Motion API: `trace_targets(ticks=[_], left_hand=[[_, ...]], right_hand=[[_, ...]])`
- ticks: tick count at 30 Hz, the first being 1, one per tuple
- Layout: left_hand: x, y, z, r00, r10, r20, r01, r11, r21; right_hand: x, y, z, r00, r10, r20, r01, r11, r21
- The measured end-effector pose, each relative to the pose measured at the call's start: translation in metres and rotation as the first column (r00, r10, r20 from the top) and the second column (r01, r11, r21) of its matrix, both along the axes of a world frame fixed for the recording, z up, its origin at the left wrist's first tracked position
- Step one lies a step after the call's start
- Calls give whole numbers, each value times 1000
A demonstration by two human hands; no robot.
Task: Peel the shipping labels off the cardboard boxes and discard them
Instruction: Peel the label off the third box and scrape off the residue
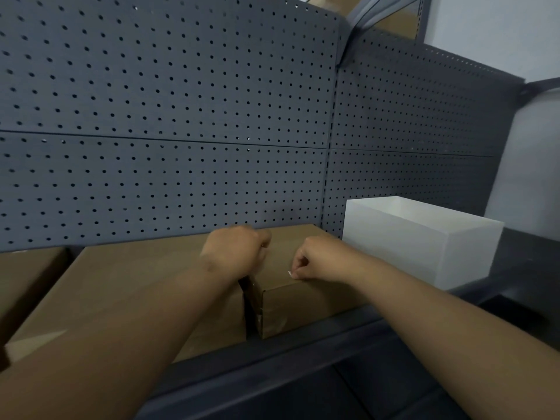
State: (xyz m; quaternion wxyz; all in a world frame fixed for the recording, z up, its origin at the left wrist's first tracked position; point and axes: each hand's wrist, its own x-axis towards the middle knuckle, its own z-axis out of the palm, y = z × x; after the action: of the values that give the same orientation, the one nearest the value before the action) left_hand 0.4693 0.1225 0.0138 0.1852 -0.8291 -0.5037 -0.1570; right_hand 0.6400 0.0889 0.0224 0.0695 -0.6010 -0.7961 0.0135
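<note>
Two brown cardboard boxes stand side by side on a dark shelf: a wide one (130,286) on the left and a smaller one (303,304) on the right, with a narrow gap between them. My left hand (235,253) rests with curled fingers on the top of the smaller box near its left edge. My right hand (315,262) pinches a small white scrap of label (290,273) on the smaller box's top, near its front edge. Whether the scrap still sticks to the box is hard to tell.
An open white bin (424,253) stands right of the boxes against the grey pegboard wall (169,116). A third brown box (24,277) shows at the far left. The dark shelf edge (303,353) runs along the front.
</note>
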Motion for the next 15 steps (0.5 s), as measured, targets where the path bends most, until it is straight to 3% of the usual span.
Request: trace_targets(ticks=[4, 9, 15], left_hand=[[4, 0, -1, 995, 44, -87, -55, 989, -135], [6, 0, -2, 991, 87, -101, -99, 989, -112], [9, 2, -4, 987, 34, -156, -60, 985, -160]], right_hand=[[-8, -1, 4, 997, -11, 77, 13, 1000, -25], [-19, -2, 5, 969, -12, 248, 14, 1000, -8], [-25, -3, 0, 945, -6, 326, -10, 999, 47]])
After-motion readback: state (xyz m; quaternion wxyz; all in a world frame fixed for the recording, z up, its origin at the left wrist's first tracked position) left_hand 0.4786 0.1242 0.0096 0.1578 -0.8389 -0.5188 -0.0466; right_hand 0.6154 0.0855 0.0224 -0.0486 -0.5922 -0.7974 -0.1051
